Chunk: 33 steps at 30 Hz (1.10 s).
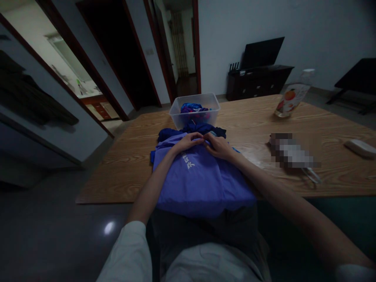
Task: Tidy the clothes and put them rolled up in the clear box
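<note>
One purple garment (192, 188), white-lettered, lightly creased; my left hand (190, 141) and right hand (219, 146), fingers curled nearly closed, pinch its twelve-o'clock edge.

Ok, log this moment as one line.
Left hand: on purple garment, far end | Right hand: same garment, close beside left hand | Clear bin: beyond garment, multicoloured fabric inside | Bottle: on wooden table, right side

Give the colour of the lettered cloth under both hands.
The cloth is purple-blue with pale lettering, best seen in the head view.
</note>
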Motion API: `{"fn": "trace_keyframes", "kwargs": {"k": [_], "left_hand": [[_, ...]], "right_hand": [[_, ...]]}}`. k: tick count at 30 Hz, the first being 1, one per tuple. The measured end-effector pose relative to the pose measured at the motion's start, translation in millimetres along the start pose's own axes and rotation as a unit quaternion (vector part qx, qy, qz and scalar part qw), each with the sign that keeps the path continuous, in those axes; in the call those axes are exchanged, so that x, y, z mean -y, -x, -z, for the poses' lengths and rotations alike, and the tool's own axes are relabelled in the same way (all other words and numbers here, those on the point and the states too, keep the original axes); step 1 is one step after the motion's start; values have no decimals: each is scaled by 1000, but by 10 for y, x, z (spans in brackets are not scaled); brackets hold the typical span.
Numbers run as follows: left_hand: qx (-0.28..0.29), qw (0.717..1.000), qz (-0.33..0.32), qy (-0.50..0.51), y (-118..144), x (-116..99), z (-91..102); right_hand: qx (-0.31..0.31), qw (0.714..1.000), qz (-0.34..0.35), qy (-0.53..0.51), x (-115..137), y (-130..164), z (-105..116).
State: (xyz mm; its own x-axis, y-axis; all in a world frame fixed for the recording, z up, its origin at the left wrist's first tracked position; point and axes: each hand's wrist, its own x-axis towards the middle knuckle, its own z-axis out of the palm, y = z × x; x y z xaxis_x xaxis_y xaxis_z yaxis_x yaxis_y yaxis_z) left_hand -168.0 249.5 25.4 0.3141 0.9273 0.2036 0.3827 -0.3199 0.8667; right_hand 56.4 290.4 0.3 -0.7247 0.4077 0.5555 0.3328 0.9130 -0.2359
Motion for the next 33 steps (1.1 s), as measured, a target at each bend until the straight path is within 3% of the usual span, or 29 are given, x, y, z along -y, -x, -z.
{"fn": "trace_keyframes", "kwargs": {"k": [30, 33], "left_hand": [[5, 1000, -8, -28, 11, 32, 12], [-25, 999, -18, -19, 2, 33, -21]], "right_hand": [[7, 999, -19, -48, -5, 7, -67], [-14, 997, -37, -64, 4, -1, -85]]}}
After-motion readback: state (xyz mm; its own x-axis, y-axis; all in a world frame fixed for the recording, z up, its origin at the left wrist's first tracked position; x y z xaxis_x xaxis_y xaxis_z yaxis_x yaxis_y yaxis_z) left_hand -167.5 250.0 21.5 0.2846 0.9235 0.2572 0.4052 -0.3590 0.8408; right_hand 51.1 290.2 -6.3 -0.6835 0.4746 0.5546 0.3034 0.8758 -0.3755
